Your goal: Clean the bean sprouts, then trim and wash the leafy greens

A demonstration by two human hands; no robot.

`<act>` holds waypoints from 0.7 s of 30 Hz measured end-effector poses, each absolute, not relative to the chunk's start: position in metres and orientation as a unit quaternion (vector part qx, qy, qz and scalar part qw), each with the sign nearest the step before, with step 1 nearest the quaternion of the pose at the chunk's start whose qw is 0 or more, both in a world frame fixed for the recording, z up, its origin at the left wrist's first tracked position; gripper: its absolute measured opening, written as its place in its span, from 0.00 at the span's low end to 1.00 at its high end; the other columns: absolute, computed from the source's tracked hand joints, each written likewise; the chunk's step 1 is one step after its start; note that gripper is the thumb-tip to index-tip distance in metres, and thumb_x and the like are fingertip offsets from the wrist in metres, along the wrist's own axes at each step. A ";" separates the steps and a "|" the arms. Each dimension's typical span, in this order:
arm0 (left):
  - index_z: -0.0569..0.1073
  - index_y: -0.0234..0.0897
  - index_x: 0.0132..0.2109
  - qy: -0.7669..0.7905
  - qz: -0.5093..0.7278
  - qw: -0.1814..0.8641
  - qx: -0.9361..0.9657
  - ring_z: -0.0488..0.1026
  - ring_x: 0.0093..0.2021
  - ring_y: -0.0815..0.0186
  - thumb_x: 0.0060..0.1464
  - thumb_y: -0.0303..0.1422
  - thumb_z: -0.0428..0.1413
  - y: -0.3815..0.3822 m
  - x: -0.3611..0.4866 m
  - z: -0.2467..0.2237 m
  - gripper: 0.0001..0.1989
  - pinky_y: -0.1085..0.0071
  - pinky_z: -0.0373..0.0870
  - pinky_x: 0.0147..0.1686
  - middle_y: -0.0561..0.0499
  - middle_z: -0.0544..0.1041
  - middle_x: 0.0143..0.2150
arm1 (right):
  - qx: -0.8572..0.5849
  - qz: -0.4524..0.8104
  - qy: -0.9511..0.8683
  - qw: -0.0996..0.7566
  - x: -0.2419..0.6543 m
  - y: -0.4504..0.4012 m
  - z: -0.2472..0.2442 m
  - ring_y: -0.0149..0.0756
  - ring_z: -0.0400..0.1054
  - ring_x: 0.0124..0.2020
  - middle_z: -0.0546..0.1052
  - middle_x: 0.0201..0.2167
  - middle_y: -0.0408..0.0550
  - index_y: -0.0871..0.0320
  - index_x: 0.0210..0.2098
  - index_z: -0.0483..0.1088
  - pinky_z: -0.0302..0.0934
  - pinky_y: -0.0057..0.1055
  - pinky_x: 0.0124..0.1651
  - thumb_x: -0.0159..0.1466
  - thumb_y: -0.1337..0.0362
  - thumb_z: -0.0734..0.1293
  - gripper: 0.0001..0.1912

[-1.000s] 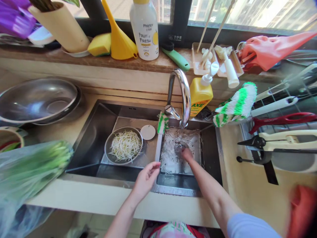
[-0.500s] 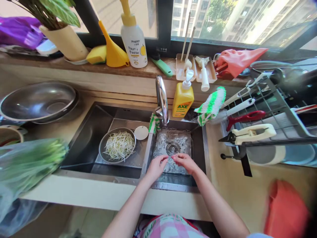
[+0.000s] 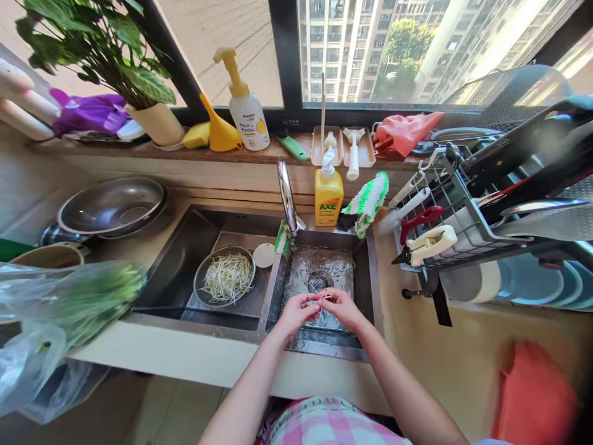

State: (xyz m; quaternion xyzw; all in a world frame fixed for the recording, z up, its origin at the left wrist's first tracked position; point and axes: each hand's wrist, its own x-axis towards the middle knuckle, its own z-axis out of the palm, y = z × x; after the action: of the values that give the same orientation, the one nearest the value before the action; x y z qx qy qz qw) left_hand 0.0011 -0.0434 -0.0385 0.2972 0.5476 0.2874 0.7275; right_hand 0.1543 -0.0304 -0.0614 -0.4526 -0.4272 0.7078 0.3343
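Above the right sink basin (image 3: 374,284), my left hand (image 3: 295,314) and my right hand (image 3: 343,309) meet, fingertips together. Both are closed in a pinch. Something thin and pale shows between the fingers, too small to name for sure. Below them the basin floor is wet, with thin bits scattered about its round drain (image 3: 319,282). In the left basin (image 3: 180,266) stands a round metal bowl (image 3: 200,295) heaped with bean sprouts (image 3: 228,276). A white round disc (image 3: 264,254) lies beside the bowl.
A chrome faucet (image 3: 286,196) rises behind the divider, where a green-striped cloth (image 3: 283,238) hangs. A yellow AXE bottle (image 3: 328,201) stands behind the basin. Bagged greens (image 3: 99,296) and a wok (image 3: 113,207) are at left; a dish rack (image 3: 467,216) is at right.
My hands have come together from slightly apart, fingertips now touching over the basin. The camera view has shifted, showing more of the window and dish rack. The bowl of sprouts stays in place.
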 end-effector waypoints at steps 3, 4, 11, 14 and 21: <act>0.74 0.32 0.37 0.550 0.269 0.731 0.301 0.69 0.24 0.72 0.35 0.41 0.63 -0.043 0.003 -0.034 0.21 0.75 0.62 0.27 0.52 0.73 0.25 | -0.465 0.699 -0.424 0.340 0.156 -0.029 -0.059 0.29 0.65 0.27 0.72 0.26 0.43 0.59 0.31 0.70 0.59 0.27 0.33 0.49 0.53 0.69 0.17; 0.74 0.32 0.35 0.556 0.264 0.728 0.304 0.69 0.24 0.71 0.35 0.41 0.63 -0.042 0.003 -0.033 0.20 0.75 0.62 0.27 0.52 0.73 0.25 | -0.470 0.696 -0.422 0.342 0.156 -0.029 -0.058 0.29 0.64 0.27 0.72 0.26 0.43 0.59 0.32 0.69 0.59 0.27 0.32 0.50 0.53 0.69 0.17; 0.71 0.33 0.30 0.608 0.294 0.665 0.318 0.67 0.21 0.72 0.34 0.40 0.63 -0.037 0.001 -0.042 0.17 0.76 0.58 0.22 0.54 0.71 0.21 | -0.515 0.548 -0.545 0.371 0.159 -0.021 -0.062 0.31 0.65 0.28 0.71 0.26 0.43 0.57 0.34 0.66 0.60 0.27 0.32 0.55 0.58 0.65 0.11; 0.70 0.34 0.29 0.625 0.306 0.643 0.319 0.67 0.20 0.72 0.34 0.38 0.63 -0.035 0.000 -0.050 0.15 0.77 0.58 0.21 0.55 0.70 0.20 | -0.542 0.455 -0.628 0.325 0.161 -0.020 -0.063 0.31 0.64 0.26 0.72 0.26 0.44 0.57 0.31 0.68 0.57 0.27 0.30 0.58 0.60 0.61 0.08; 0.71 0.33 0.30 0.620 0.302 0.668 0.281 0.69 0.22 0.71 0.33 0.37 0.64 -0.039 0.002 -0.054 0.16 0.77 0.61 0.22 0.55 0.72 0.22 | -0.580 0.376 -0.659 0.297 0.155 -0.023 -0.061 0.30 0.61 0.25 0.70 0.24 0.43 0.57 0.28 0.67 0.53 0.25 0.30 0.57 0.66 0.59 0.06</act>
State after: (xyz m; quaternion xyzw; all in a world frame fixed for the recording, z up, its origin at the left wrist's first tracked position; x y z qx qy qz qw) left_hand 0.0018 -0.0395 -0.0541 0.2807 0.6198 0.3023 0.6676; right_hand 0.1551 -0.0226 -0.0609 -0.5799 -0.6586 0.3762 0.2974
